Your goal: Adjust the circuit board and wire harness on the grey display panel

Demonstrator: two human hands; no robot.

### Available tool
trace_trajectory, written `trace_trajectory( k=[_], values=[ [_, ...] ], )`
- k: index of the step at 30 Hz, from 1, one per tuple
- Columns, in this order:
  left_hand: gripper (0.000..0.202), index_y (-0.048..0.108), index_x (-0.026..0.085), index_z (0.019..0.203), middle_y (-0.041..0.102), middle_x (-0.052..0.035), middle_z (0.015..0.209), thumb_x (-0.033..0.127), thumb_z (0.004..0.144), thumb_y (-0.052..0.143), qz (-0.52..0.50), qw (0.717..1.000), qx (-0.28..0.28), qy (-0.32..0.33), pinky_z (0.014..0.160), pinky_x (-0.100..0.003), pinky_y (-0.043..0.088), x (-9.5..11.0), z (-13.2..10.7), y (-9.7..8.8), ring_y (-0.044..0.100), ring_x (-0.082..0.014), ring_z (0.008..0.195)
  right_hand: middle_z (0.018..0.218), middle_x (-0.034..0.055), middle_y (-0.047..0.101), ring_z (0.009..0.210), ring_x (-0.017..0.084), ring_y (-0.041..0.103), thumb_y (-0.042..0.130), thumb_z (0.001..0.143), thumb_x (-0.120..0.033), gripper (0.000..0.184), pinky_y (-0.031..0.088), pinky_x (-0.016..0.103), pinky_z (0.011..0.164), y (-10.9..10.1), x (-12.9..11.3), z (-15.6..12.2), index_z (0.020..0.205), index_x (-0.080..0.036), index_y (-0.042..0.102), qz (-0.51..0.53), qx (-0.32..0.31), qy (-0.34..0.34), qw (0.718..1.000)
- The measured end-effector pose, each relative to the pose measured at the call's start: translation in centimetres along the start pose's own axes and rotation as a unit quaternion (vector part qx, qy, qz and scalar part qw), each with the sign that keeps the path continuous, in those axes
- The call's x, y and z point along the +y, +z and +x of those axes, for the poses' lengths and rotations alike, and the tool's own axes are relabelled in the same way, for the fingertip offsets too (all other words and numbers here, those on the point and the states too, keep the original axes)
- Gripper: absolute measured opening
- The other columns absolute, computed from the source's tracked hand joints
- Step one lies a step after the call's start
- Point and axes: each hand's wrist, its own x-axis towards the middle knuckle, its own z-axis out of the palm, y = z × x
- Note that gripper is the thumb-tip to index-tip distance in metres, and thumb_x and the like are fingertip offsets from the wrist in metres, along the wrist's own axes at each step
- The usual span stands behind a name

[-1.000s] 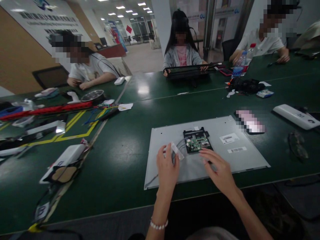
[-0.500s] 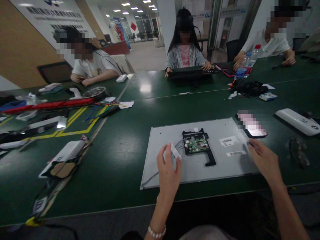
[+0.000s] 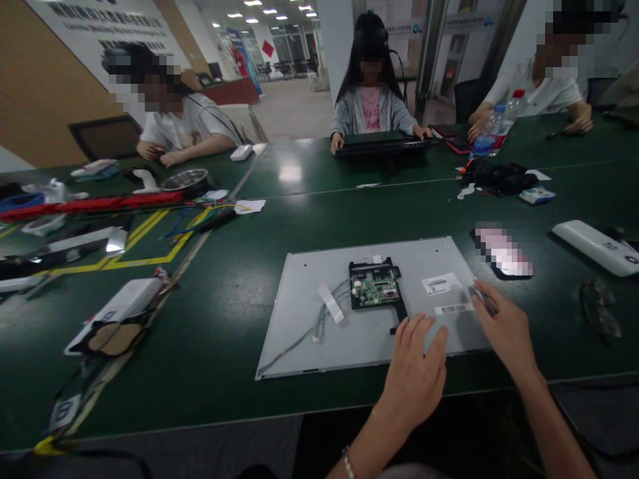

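Observation:
A grey metal display back panel point(image 3: 299, 326) lies flat on the green table in front of me. A small green circuit board point(image 3: 373, 291) sits in a black bracket at its middle, with grey wires and a white tape strip point(image 3: 331, 303) to its left. My left hand point(image 3: 415, 374) rests open on the panel's near edge, fingers stretched out just below the bracket's black leg. My right hand point(image 3: 505, 330) is at the panel's right edge, beside the barcode labels point(image 3: 439, 284). It is closed on a thin metal tool point(image 3: 480, 299) that sticks out past the fingers.
A phone point(image 3: 502, 251) and a long white device point(image 3: 596, 247) lie to the right. Another white device point(image 3: 122, 307) with cables lies at the left. Three people sit across the table. Bottles point(image 3: 486, 133), a black bundle point(image 3: 494, 175) and a red bar point(image 3: 94, 205) lie farther back.
My left hand let go of the white tape strip and moved right to the panel's near edge. My right hand reached to the panel's right edge and now holds a thin tool.

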Motion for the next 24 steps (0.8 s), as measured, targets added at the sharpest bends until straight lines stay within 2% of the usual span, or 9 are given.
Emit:
trace_trajectory(
  k=[6, 8, 11, 13, 15, 20, 22, 24],
  values=[
    [0.041, 0.05, 0.016, 0.132, 0.05, -0.0157, 0.14, 0.014, 0.091, 0.047, 0.01, 0.999, -0.037, 0.007, 0.112, -0.052, 0.041, -0.3, 0.2, 0.1, 0.038, -0.0291, 0.14, 0.124, 0.0139, 0.066, 0.105, 0.029, 0.067, 0.048, 0.09, -0.041, 0.047, 0.053, 0.047, 0.091, -0.1, -0.2, 1.8, 0.129, -0.018, 0.059, -0.054, -0.052, -0.084, 0.994],
    [0.041, 0.05, 0.015, 0.132, 0.048, -0.0162, 0.143, 0.014, 0.092, 0.047, 0.01, 0.999, -0.046, 0.005, 0.112, -0.051, 0.041, -0.3, 0.2, 0.2, 0.036, -0.0298, 0.141, 0.13, 0.0144, 0.062, 0.111, 0.029, 0.064, 0.049, 0.089, -0.041, 0.049, 0.051, 0.047, 0.096, -0.1, 0.3, 3.1, 0.131, -0.018, 0.058, -0.06, -0.059, -0.124, 0.989],
    [0.04, 0.049, 0.014, 0.132, 0.045, -0.0169, 0.144, 0.016, 0.093, 0.046, 0.011, 0.998, -0.06, 0.008, 0.113, -0.049, 0.04, -0.2, 0.1, 0.2, 0.034, -0.0299, 0.142, 0.142, 0.016, 0.053, 0.129, 0.031, 0.051, 0.05, 0.089, -0.044, 0.052, 0.04, 0.052, 0.108, 0.3, 1.0, 4.6, 0.132, -0.016, 0.056, -0.06, -0.078, -0.165, 0.981],
    [0.04, 0.049, 0.014, 0.133, 0.045, -0.0169, 0.145, 0.017, 0.094, 0.046, 0.015, 0.998, -0.067, 0.006, 0.113, -0.049, 0.04, -0.1, 0.1, 0.2, 0.034, -0.0299, 0.143, 0.145, 0.0164, 0.05, 0.134, 0.032, 0.047, 0.049, 0.089, -0.046, 0.054, 0.038, 0.053, 0.109, 0.7, 1.0, 4.9, 0.134, -0.016, 0.055, -0.047, -0.098, -0.161, 0.981],
    [0.039, 0.048, 0.014, 0.134, 0.045, -0.0166, 0.145, 0.018, 0.094, 0.045, 0.018, 0.997, -0.072, 0.001, 0.113, -0.048, 0.04, -0.1, 0.1, 0.3, 0.033, -0.0296, 0.143, 0.143, 0.0151, 0.052, 0.132, 0.031, 0.049, 0.049, 0.089, -0.046, 0.054, 0.04, 0.053, 0.108, 1.1, 0.7, 4.8, 0.135, -0.018, 0.054, -0.031, -0.112, -0.146, 0.982],
    [0.039, 0.048, 0.015, 0.134, 0.044, -0.0163, 0.146, 0.018, 0.095, 0.044, 0.008, 0.998, -0.07, 0.002, 0.113, -0.049, 0.041, -0.3, 0.2, 0.4, 0.033, -0.0289, 0.143, 0.137, 0.0145, 0.057, 0.128, 0.03, 0.053, 0.049, 0.089, -0.045, 0.052, 0.04, 0.053, 0.109, 2.0, -0.4, 4.1, 0.134, -0.019, 0.054, -0.019, -0.099, -0.138, 0.985],
    [0.04, 0.048, 0.015, 0.134, 0.045, -0.0161, 0.146, 0.017, 0.095, 0.044, 0.003, 0.998, -0.069, 0.008, 0.112, -0.049, 0.041, -0.3, 0.3, 0.3, 0.033, -0.0288, 0.143, 0.138, 0.0154, 0.057, 0.129, 0.03, 0.052, 0.049, 0.09, -0.044, 0.052, 0.04, 0.052, 0.109, 2.3, -0.8, 3.8, 0.135, -0.018, 0.053, -0.026, -0.105, -0.151, 0.983],
    [0.04, 0.048, 0.015, 0.134, 0.045, -0.0159, 0.146, 0.017, 0.095, 0.044, -0.001, 0.998, -0.066, 0.015, 0.113, -0.048, 0.041, -0.4, 0.3, 0.2, 0.033, -0.0283, 0.143, 0.143, 0.0154, 0.053, 0.134, 0.03, 0.048, 0.05, 0.091, -0.043, 0.055, 0.039, 0.052, 0.11, 2.4, -1.3, 3.4, 0.14, -0.018, 0.049, -0.039, -0.141, -0.188, 0.971]
  ],
)
